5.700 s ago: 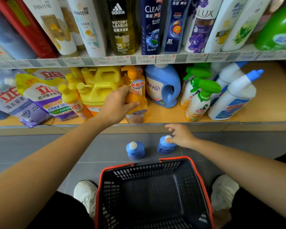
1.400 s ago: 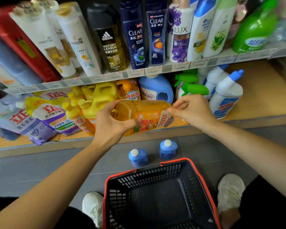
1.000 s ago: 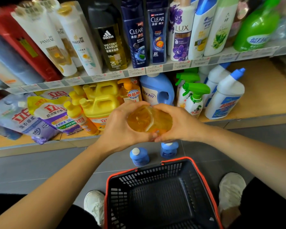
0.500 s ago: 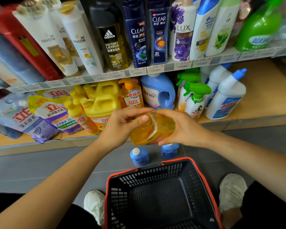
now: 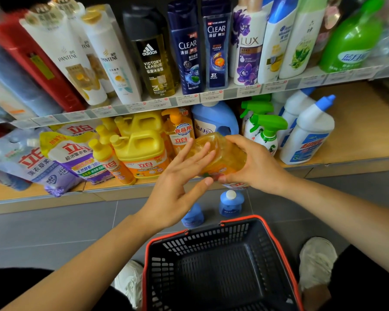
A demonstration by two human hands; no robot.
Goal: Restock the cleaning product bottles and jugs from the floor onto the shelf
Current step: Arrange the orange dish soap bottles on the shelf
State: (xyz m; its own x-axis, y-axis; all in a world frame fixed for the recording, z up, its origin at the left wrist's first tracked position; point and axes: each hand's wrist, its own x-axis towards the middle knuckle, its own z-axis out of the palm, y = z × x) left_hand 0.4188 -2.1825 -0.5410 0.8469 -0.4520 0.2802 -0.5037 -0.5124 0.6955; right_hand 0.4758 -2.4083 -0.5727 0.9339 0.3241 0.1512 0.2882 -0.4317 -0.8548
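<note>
**Orange bottle held between basket and shelf**

Nearest the person, a dark basket (image 5: 211, 237) with a red rim sits on the grey floor between two white shoes (image 5: 317, 261); its slotted walls and floor are in full view. Just beyond the basket's far rim, two small blue bottles (image 5: 230, 204) with white caps stand on the floor, the left one partly hidden behind a wrist.

Above and beyond them, the orange bottle (image 5: 222, 158) is held in the air, lying on its side and full of amber liquid. The right hand (image 5: 254, 162) curls round its right end. The left hand (image 5: 180, 180) is spread, its straight fingers laid flat against the bottle's left side.

Beyond the basket, past the hands, the lower shelf (image 5: 357, 131) carries soap pouches (image 5: 65, 158), yellow jugs (image 5: 142, 149), a blue jug (image 5: 213, 120), green-trigger spray bottles (image 5: 265, 133) and white bottles with blue caps (image 5: 308, 135). Farthest from the basket, shampoo bottles (image 5: 186, 48) fill the upper shelf.
</note>
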